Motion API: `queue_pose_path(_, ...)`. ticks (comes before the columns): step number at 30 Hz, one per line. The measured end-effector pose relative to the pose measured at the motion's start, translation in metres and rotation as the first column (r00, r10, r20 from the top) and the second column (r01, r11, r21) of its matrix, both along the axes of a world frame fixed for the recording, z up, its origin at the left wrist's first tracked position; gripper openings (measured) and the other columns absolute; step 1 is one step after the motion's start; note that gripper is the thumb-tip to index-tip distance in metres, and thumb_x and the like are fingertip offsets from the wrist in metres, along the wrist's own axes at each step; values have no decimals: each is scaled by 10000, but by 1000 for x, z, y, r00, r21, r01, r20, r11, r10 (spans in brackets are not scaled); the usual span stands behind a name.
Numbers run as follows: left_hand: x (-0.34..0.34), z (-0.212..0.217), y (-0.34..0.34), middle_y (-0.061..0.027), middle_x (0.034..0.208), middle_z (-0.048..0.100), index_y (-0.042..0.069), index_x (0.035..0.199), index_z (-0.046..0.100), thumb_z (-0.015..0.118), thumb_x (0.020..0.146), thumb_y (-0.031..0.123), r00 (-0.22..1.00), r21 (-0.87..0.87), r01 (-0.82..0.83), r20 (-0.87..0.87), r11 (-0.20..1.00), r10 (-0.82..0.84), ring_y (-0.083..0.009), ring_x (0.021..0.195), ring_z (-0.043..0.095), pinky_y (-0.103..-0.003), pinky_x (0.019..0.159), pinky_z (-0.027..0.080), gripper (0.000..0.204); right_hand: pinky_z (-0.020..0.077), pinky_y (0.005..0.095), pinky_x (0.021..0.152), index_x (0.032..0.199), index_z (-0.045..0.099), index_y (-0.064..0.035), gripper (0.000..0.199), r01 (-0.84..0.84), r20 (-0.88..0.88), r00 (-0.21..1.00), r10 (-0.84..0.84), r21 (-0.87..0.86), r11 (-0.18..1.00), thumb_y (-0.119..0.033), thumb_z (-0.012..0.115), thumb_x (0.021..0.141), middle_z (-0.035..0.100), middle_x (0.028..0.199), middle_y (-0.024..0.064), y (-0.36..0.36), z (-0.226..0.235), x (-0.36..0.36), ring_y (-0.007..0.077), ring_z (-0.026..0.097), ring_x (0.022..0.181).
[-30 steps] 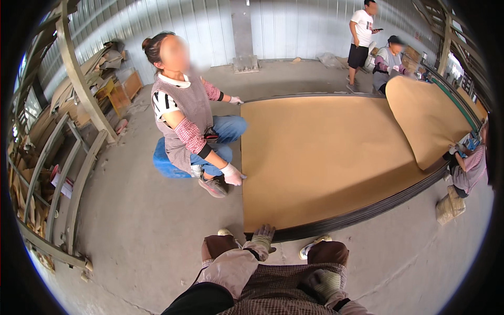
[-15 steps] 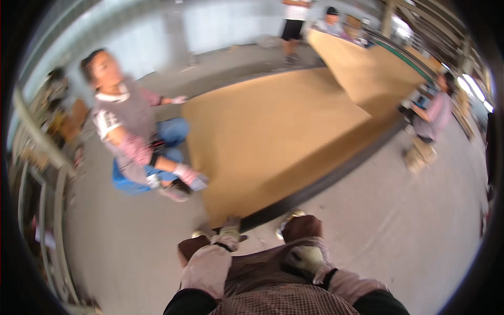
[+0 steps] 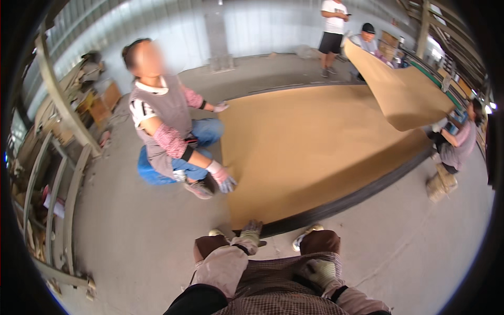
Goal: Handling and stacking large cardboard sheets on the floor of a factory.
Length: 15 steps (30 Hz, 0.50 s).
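My left hand [image 3: 252, 232], in a light glove with a dark palm, lies with fingers stretched out on the near left corner of a large brown sheet [image 3: 294, 142]. The sheet lies flat on a dark stack [image 3: 336, 202], whose edge runs away to the right. My right hand [image 3: 321, 273], in the same kind of glove, rests on my checked apron [image 3: 273, 270], apart from the sheet. Its fingers are partly hidden against the cloth. Farther off, a second brown sheet [image 3: 409, 97] hangs raised and curved over the stack.
A seated co-worker [image 3: 163, 115] at the left touches the sheet's left edge with gloved hands. Another person [image 3: 459, 142] sits at the far right, one [image 3: 367, 39] is behind the raised sheet, and one [image 3: 332, 26] stands. Metal frames [image 3: 52, 194] line the left.
The view has swung left, so the scene sits farther right. The raised sheet's near edge now bows into a rounded curve. My left hand stays at the corner and my right on my lap.
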State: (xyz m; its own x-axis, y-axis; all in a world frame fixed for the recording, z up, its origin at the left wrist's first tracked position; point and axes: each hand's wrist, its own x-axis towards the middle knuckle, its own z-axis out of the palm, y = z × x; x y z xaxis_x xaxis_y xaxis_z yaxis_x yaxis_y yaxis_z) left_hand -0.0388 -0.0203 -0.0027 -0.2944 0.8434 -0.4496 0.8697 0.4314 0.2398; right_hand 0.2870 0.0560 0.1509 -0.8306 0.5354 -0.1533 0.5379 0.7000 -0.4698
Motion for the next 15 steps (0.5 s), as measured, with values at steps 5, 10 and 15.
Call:
queue_pose_path(5, 3, 18, 7, -183, 1550, 64, 135, 1497, 86, 628, 732, 627, 996, -85, 7, -86, 996, -15, -366, 1431, 49, -487, 1150, 75, 1059, 492, 442, 648, 860, 624, -91, 303, -2, 1, 1000, 2, 44, 999, -386, 587, 801, 658, 785, 135, 0, -5, 0, 324, 640, 734)
queue_pose_path(10, 5, 32, 5, -186, 1547, 69, 135, 1497, 75, 613, 757, 616, 999, -96, -10, -45, 995, 5, -368, 1429, 52, -472, 1153, 75, 1034, 493, 454, 658, 857, 651, -93, 290, 7, -15, 1000, -6, 51, 999, -371, 604, 791, 658, 802, 143, -1, -8, 1, 341, 634, 744)
queue_pose_path(15, -5, 25, 11, -183, 1538, 109, 121, 1481, 169, 618, 762, 600, 996, -64, -50, 68, 997, 55, -363, 1423, 91, -455, 1149, 136, 974, 495, 447, 659, 865, 655, -97, 277, 2, -10, 1000, -2, 8, 1000, -357, 601, 786, 658, 806, 153, 0, -6, 1, 344, 634, 749)
